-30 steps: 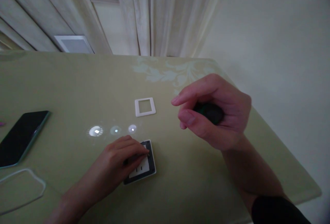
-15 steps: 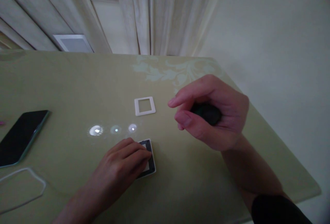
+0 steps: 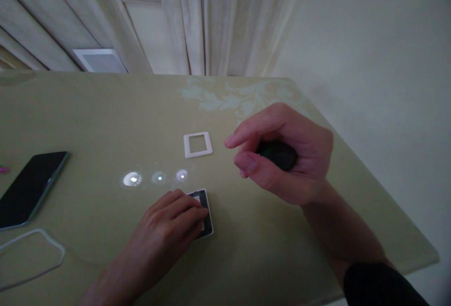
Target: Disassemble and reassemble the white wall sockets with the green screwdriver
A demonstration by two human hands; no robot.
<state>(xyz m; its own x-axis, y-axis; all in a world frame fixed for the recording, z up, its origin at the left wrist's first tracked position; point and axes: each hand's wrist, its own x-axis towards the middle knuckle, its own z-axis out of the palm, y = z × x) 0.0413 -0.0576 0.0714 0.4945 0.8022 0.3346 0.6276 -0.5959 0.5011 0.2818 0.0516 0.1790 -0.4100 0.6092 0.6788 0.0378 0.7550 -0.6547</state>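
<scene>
On the table, a small square wall-switch plate (image 3: 208, 222) with a white rim and a black face lies partly under my left hand (image 3: 171, 219). The fingers of that hand are curled over it and hide most of its middle. Raised above the table to the right, my right hand (image 3: 285, 156) is wrapped around a dark, rounded object (image 3: 278, 155), perhaps a tool's handle; the rest of it is hidden in the palm. Its thumb and index finger reach forward, a little apart at the tips. A white square frame (image 3: 187, 148) with an open centre lies beyond the plate.
A dark phone (image 3: 33, 186) lies at the left, with a white cable (image 3: 52, 240) in front of it and a small purple thing (image 3: 3, 169) at the view's edge. Curtains (image 3: 225, 24) hang behind the table (image 3: 105, 118). A wall stands to the right.
My right hand has shifted slightly left, still around the dark object. My left hand stays on the switch plate with barely any movement.
</scene>
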